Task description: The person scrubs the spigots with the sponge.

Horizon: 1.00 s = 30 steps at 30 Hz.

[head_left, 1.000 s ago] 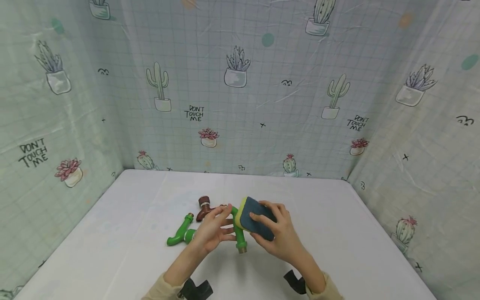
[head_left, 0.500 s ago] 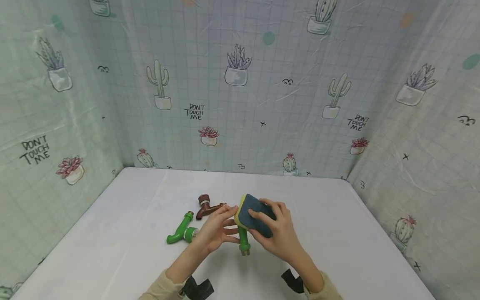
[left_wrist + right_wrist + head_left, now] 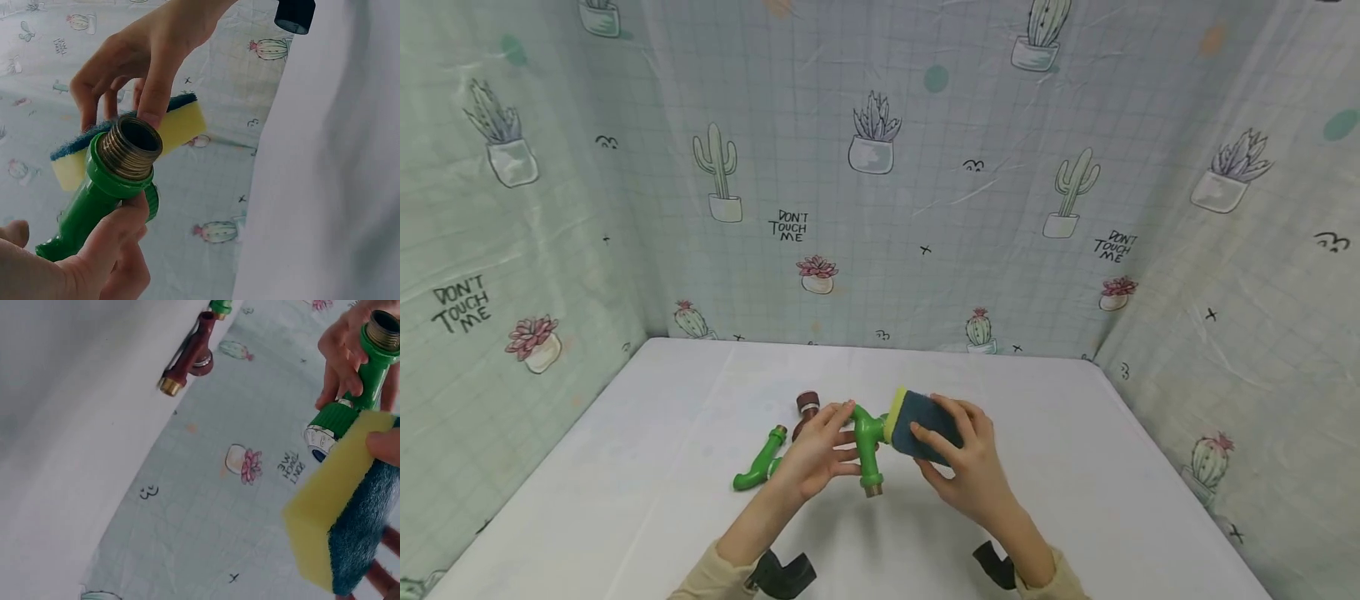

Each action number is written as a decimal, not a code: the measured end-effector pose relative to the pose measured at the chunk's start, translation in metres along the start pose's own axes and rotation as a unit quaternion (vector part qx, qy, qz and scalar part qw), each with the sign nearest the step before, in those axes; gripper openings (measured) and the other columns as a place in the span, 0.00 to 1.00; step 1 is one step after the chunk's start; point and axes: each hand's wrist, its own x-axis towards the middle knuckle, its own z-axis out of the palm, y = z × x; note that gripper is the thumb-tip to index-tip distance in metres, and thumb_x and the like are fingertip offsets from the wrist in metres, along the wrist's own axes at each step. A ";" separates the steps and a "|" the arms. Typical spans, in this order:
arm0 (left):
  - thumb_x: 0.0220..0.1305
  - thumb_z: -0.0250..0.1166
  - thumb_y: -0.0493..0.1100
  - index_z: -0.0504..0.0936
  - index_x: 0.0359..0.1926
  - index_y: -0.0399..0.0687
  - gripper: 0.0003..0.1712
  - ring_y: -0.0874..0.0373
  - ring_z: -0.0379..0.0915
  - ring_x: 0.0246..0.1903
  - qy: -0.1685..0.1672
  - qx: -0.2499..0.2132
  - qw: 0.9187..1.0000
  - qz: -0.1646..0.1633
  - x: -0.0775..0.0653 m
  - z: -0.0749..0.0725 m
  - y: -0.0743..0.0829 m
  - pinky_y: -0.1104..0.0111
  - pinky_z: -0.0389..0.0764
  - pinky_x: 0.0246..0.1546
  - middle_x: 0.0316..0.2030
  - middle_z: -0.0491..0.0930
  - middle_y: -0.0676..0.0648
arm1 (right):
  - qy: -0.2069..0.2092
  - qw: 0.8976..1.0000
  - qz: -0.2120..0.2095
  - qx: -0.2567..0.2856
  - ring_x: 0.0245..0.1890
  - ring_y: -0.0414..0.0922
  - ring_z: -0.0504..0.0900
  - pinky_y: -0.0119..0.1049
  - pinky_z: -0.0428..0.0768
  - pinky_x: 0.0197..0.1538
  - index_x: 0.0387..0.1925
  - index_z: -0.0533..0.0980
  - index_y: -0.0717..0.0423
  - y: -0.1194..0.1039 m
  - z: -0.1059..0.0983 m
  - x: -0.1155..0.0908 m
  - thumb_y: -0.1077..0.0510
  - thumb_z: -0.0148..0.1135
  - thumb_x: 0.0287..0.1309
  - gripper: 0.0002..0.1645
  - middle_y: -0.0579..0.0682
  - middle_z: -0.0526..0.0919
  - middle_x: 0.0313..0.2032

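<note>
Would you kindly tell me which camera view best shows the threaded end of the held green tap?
The left wrist view: the threaded end appears large there, with its rings and hollow mouth distinct. The head view shows it only as a small tip; the right wrist view shows it smaller, at the upper right edge.

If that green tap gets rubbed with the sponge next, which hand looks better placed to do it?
Probably the right: the right hand grips the sponge, its yellow side facing the green tap. The left hand is occupied holding that tap, so steadying seems its likelier part.
</note>
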 end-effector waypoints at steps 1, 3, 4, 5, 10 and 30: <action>0.63 0.53 0.54 0.61 0.47 0.46 0.20 0.48 0.77 0.39 -0.003 0.003 1.000 0.001 0.000 0.000 0.000 0.56 0.80 0.35 0.38 0.71 0.43 | -0.003 1.000 -0.017 0.000 0.52 0.56 0.62 0.54 0.66 0.47 0.47 0.75 0.40 -0.001 0.001 -0.001 0.42 0.51 0.56 0.18 0.59 0.67 0.56; 0.63 0.55 0.48 0.60 0.49 0.42 0.20 0.50 0.77 0.38 -0.005 0.005 1.000 0.002 -0.001 0.001 0.000 0.57 0.81 0.34 0.39 0.69 0.43 | -0.007 0.999 -0.049 0.005 0.53 0.56 0.62 0.53 0.64 0.49 0.47 0.75 0.40 -0.002 0.002 -0.002 0.47 0.59 0.53 0.18 0.59 0.67 0.57; 0.62 0.55 0.45 0.59 0.50 0.41 0.21 0.51 0.77 0.37 -0.004 0.004 1.000 0.002 -0.001 0.001 0.000 0.58 0.81 0.34 0.40 0.68 0.43 | -0.008 0.998 -0.064 0.007 0.53 0.56 0.62 0.52 0.63 0.49 0.47 0.75 0.39 -0.003 0.002 -0.002 0.49 0.63 0.49 0.20 0.59 0.67 0.57; 0.62 0.56 0.42 0.58 0.51 0.41 0.21 0.53 0.77 0.36 -0.003 0.003 1.000 0.002 -0.001 0.001 0.000 0.58 0.81 0.34 0.41 0.66 0.43 | -0.008 0.997 -0.078 0.009 0.53 0.56 0.63 0.52 0.63 0.50 0.47 0.75 0.39 -0.003 0.003 -0.002 0.52 0.67 0.44 0.23 0.58 0.68 0.57; 0.61 0.57 0.41 0.59 0.54 0.40 0.23 0.50 0.76 0.38 0.003 0.014 1.000 0.001 0.000 0.001 0.000 0.58 0.81 0.34 0.47 0.60 0.40 | -0.022 0.993 -0.113 0.014 0.53 0.55 0.64 0.51 0.60 0.53 0.45 0.76 0.37 -0.002 0.001 -0.003 0.54 0.69 0.41 0.24 0.56 0.69 0.57; 0.62 0.56 0.42 0.54 0.63 0.40 0.32 0.50 0.78 0.40 0.002 0.011 1.000 0.007 -0.003 -0.002 -0.002 0.60 0.81 0.36 0.53 0.60 0.37 | -0.014 0.998 -0.054 0.014 0.53 0.55 0.63 0.51 0.62 0.49 0.44 0.77 0.39 0.018 -0.018 -0.019 0.43 0.46 0.58 0.18 0.56 0.69 0.56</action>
